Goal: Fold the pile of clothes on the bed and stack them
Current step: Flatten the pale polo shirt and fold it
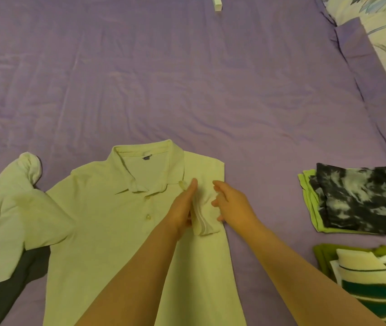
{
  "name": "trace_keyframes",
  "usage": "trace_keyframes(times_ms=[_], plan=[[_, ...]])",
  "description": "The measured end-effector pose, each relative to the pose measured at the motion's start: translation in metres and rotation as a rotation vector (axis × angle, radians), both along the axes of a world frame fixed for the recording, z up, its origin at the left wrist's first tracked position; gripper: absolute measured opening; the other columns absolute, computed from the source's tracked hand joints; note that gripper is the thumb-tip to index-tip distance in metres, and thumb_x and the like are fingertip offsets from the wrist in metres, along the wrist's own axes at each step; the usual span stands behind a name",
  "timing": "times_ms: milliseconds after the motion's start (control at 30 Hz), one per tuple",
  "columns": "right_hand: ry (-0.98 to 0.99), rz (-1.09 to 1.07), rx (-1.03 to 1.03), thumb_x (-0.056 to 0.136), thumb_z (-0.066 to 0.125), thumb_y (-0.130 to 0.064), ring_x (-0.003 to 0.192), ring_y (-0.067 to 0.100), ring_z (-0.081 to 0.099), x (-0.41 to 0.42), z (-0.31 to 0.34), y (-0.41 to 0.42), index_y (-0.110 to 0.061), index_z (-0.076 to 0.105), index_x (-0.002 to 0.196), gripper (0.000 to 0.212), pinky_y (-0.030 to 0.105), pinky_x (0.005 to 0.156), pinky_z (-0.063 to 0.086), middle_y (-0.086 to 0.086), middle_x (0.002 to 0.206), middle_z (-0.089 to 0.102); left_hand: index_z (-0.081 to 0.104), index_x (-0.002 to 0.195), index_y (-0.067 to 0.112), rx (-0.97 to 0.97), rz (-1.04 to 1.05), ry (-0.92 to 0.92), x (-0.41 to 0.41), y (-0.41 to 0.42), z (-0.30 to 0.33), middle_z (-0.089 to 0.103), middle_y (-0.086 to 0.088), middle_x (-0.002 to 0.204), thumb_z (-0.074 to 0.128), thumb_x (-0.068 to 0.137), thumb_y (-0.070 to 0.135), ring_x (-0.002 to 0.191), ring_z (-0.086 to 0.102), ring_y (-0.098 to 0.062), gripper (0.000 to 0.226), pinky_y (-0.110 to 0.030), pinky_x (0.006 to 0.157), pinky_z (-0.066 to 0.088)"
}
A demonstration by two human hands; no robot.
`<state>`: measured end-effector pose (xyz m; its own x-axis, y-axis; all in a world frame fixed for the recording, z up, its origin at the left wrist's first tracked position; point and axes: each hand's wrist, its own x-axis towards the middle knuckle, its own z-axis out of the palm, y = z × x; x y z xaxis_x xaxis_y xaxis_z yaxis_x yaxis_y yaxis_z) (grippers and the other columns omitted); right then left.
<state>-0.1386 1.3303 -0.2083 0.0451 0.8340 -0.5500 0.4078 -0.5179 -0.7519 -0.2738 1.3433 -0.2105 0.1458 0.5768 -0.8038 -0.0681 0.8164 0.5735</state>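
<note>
Pale polo shirt (107,231) sleeve (205,212) seemingly pinned by left hand (182,208).

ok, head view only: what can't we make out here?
- Polo shirt: hem cut off by the bottom edge, both forearms cover part of the front.
- Folded-in sleeve: partly behind left hand and right hand.
- Dark garment: mostly under the white garment.
- Small white object: cut by the top edge, unidentifiable.

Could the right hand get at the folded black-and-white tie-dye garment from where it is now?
Probably yes. The right hand rests on the pale yellow polo shirt, and only bare purple bedsheet lies between it and the folded black-and-white tie-dye garment, which tops its stack uncovered.
</note>
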Motion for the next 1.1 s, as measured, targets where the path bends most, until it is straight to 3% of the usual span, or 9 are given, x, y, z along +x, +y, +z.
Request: trace_keyframes(times_ms=[67, 167, 300, 433, 700, 800, 867, 1000, 1100], plan=[[-0.272, 0.202, 0.095, 0.099, 0.037, -0.010, 0.132, 0.022, 0.040, -0.007, -0.008, -0.003, -0.020, 0.031, 0.147, 0.049, 0.035, 0.107, 0.039, 0.004, 0.152, 0.033, 0.056, 0.120, 0.021, 0.089, -0.097, 0.142, -0.007, -0.002, -0.007, 0.065, 0.007, 0.095, 0.062, 0.091, 0.030, 0.086, 0.064, -0.014, 0.031, -0.029, 0.066, 0.054], [-0.474, 0.450, 0.179, 0.100, 0.041, -0.023, 0.145, 0.020, 0.011, -0.019, -0.023, -0.007, -0.028, 0.016, 0.151, 0.057, 0.032, 0.114, 0.021, -0.003, 0.160, 0.008, 0.050, 0.121, 0.021, 0.189, -0.146, 0.290, -0.017, -0.005, -0.018, 0.063, 0.001, 0.104, 0.058, 0.088, 0.001, 0.092, 0.064, -0.020, 0.039, -0.040, 0.078, 0.057], [-0.760, 0.669, 0.107, 0.094, 0.027, -0.063, 0.144, 0.026, -0.020, -0.025, -0.053, -0.016, -0.038, -0.004, 0.150, 0.069, 0.051, 0.116, -0.001, -0.005, 0.159, -0.014, 0.047, 0.132, 0.022, 0.337, -0.158, 0.461, -0.039, -0.007, -0.029, 0.065, -0.003, 0.107, 0.059, 0.087, 0.005, 0.090, 0.062, -0.019, 0.050, -0.038, 0.087, 0.053], [-0.916, 0.687, 0.077, 0.086, 0.016, -0.075, 0.142, 0.030, -0.027, -0.030, -0.072, -0.022, -0.039, -0.017, 0.147, 0.078, 0.059, 0.111, -0.010, -0.004, 0.156, -0.025, 0.043, 0.139, 0.016, 0.333, -0.149, 0.472, -0.070, -0.015, -0.039, 0.068, -0.003, 0.083, 0.057, 0.087, 0.013, 0.078, 0.067, -0.017, 0.054, -0.041, 0.084, 0.055], [-0.832, 0.698, 0.218, 0.091, 0.041, -0.042, 0.145, 0.029, -0.018, -0.103, -0.026, -0.001, -0.028, 0.008, 0.152, 0.070, 0.052, 0.115, -0.009, 0.004, 0.160, -0.006, 0.054, 0.123, 0.018, 0.270, 0.060, 0.539, -0.165, -0.045, -0.022, 0.066, -0.001, 0.080, 0.052, 0.094, 0.016, 0.077, 0.065, -0.017, 0.030, -0.041, 0.085, 0.054], [-0.748, 0.780, 0.299, 0.093, 0.040, -0.038, 0.146, 0.026, -0.015, -0.157, -0.015, 0.002, -0.026, 0.011, 0.152, 0.066, 0.047, 0.116, -0.007, 0.002, 0.161, -0.003, 0.054, 0.096, 0.021, 0.131, 0.324, 0.457, -0.203, -0.057, -0.009, 0.064, -0.006, 0.079, 0.050, 0.096, 0.017, 0.071, 0.061, -0.021, 0.005, -0.038, 0.073, 0.054], [-0.696, 0.841, 0.325, 0.094, 0.039, -0.036, 0.146, 0.025, -0.015, -0.193, -0.011, 0.001, -0.025, 0.013, 0.151, 0.064, 0.046, 0.117, -0.005, 0.002, 0.161, -0.003, 0.056, 0.086, 0.011, 0.025, 0.513, 0.386, -0.229, -0.063, -0.003, 0.060, -0.015, 0.082, 0.050, 0.097, 0.018, 0.071, 0.057, -0.026, 0.015, -0.044, 0.074, 0.055], [-0.619, 0.945, 0.328, 0.098, 0.035, -0.036, 0.146, 0.023, -0.015, -0.253, -0.009, -0.002, -0.027, 0.013, 0.152, 0.059, 0.044, 0.117, -0.003, 0.000, 0.161, -0.004, 0.043, 0.136, 0.005, -0.028, 0.599, 0.511, -0.277, -0.072, 0.003, 0.060, -0.014, 0.116, 0.054, 0.095, 0.029, 0.100, 0.060, -0.028, 0.048, -0.049, 0.096, 0.048], [-0.600, 1.002, 0.322, 0.100, 0.031, -0.040, 0.146, 0.023, -0.014, -0.287, -0.012, -0.002, -0.028, 0.010, 0.152, 0.057, 0.044, 0.118, -0.001, -0.001, 0.161, -0.005, 0.036, 0.142, 0.008, 0.040, 0.569, 0.680, -0.307, -0.070, 0.005, 0.045, -0.015, 0.139, 0.058, 0.093, 0.030, 0.122, 0.049, -0.031, 0.058, -0.047, 0.104, 0.041]])
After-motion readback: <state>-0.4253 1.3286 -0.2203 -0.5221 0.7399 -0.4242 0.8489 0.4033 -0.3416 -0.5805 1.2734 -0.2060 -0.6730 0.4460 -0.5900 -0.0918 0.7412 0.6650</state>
